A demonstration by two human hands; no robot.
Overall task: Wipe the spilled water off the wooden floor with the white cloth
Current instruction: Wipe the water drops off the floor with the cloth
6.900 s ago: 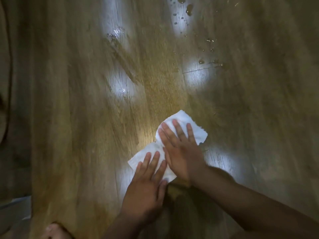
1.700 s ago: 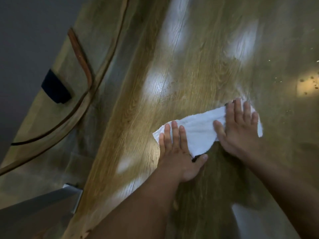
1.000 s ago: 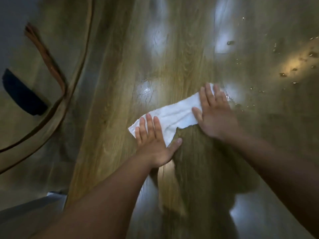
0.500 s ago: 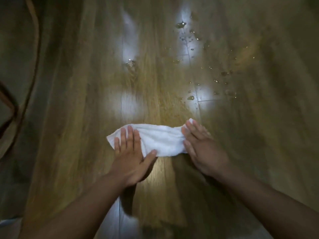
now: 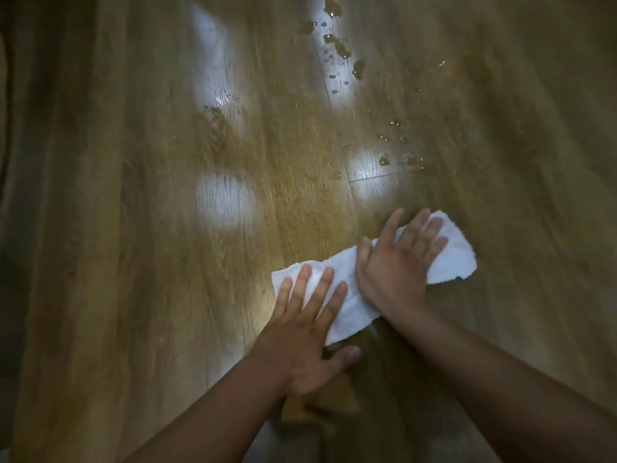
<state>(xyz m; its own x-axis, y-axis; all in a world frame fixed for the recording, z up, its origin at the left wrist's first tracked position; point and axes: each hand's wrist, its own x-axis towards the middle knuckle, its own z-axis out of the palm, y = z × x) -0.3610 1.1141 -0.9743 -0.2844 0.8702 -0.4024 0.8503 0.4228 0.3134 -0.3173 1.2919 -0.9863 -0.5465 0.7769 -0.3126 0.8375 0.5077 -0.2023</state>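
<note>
A white cloth (image 5: 454,259) lies stretched flat on the wooden floor (image 5: 133,262), slanting up to the right. My left hand (image 5: 307,332) presses flat on its lower left end with fingers spread. My right hand (image 5: 397,262) presses flat on its upper right part, fingers straight. Water drops (image 5: 359,68) are scattered on the planks beyond the cloth, with more drops (image 5: 384,160) closer to my right fingertips. A thin wet smear (image 5: 213,111) glints further left.
Bright light patches (image 5: 223,202) reflect off the glossy planks. A dark edge (image 5: 5,128) runs along the far left of the view.
Both hands have slid the cloth to the right and turned it so its right end points up. The water drops now lie nearer the right fingertips.
</note>
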